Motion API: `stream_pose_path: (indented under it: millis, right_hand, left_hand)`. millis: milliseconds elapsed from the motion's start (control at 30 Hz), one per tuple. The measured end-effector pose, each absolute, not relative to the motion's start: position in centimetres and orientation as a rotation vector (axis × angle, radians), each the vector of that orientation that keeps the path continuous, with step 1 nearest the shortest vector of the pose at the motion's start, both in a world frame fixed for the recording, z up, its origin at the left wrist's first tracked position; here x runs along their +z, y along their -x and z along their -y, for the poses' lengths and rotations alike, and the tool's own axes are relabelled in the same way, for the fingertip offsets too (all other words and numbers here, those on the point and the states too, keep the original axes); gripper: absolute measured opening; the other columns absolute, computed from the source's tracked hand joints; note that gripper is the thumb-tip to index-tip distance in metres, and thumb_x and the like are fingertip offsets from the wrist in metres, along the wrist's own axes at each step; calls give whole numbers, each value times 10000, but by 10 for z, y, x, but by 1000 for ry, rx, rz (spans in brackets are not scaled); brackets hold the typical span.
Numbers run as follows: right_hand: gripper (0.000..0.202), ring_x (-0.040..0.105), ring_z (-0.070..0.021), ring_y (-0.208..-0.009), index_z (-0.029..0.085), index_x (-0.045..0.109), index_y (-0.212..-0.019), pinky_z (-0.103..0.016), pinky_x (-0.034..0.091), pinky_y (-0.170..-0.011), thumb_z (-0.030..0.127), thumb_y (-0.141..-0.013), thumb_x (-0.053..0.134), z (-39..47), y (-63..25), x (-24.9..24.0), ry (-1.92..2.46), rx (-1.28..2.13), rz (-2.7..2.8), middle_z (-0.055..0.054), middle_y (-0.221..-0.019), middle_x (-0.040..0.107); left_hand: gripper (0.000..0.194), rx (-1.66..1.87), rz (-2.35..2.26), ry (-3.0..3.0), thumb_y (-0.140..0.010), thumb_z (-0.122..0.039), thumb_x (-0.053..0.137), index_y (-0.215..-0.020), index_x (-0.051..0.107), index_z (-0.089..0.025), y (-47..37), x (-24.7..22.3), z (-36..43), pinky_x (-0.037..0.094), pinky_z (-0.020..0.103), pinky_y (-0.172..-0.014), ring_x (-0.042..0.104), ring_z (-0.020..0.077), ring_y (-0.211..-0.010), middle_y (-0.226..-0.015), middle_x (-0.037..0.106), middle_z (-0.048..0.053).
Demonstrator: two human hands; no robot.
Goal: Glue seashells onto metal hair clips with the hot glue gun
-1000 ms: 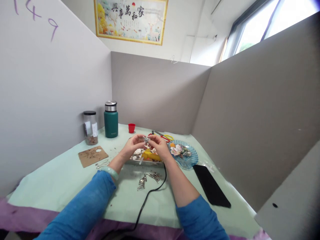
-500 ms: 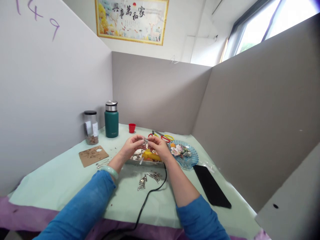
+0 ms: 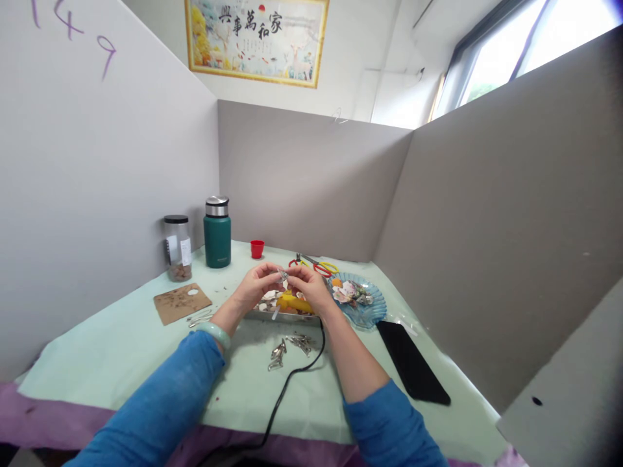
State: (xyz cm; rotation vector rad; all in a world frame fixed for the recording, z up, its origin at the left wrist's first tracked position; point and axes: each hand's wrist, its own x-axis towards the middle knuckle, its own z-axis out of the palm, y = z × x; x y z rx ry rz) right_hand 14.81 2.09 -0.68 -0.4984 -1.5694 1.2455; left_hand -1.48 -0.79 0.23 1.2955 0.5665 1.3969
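My left hand (image 3: 256, 285) and my right hand (image 3: 309, 287) meet over a metal tray (image 3: 263, 316), both with fingers closed in a pinch. Between their fingertips is a small silver metal clip (image 3: 283, 275), partly covered by the fingers. Just below the hands, a yellow glue gun (image 3: 296, 303) rests on the tray among pale and orange pieces. Its black cord (image 3: 287, 383) runs toward the table's front edge. Two small heaps of silver clips (image 3: 277, 355) lie on the cloth in front of the tray.
At right stand a blue plate (image 3: 374, 314) of decorated pieces and a black flat slab (image 3: 413, 363). Scissors (image 3: 326, 267) and a red cup (image 3: 257, 249) are behind. Leftward are a green bottle (image 3: 217, 240), a jar (image 3: 178, 250) and a brown card (image 3: 178, 308). Partitions enclose three sides.
The silver clip has turned slightly between my fingertips. Both hands stay in almost the same place, and the things on the table have not moved.
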Motion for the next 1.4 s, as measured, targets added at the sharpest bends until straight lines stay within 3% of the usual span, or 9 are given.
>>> stream_pose_path:
  millis: [967,1133,1267,1400]
  right_hand:
    - [246,518,-97,-579,189,662,-853,-214,415,-507,344,-671,723,-17,-147,-4,525,1244,1567,5,-725,614]
    - [280,508,-94,-554,186,663,-848,-217,413,-500,368,-648,735,-20,-147,-5,533,1223,1531,6,-705,618]
    - [294,505,-90,-522,186,648,-841,-216,410,-487,377,-636,736,-26,-148,-7,547,1210,1475,20,-662,606]
    - [291,513,-89,-508,175,646,-836,-217,399,-472,369,-637,734,-28,-149,-8,600,1193,1439,22,-644,605]
  left_hand:
    - [237,1377,-558,-1233,-673,-271,756,-823,660,-114,16,0,6,528,299,-695,646,150,-681,-757,676,51]
    - [296,1387,-560,-1180,-674,-270,756,-908,655,-120,14,1,6,535,309,-723,655,151,-708,-835,685,64]
    - [387,1463,-626,-1210,-666,-298,753,-998,628,-143,16,0,3,540,316,-666,631,131,-643,-857,668,49]
    - [366,1643,-813,-1379,-654,-347,750,-944,631,-157,19,-1,-2,502,264,-590,579,109,-582,-787,638,15]
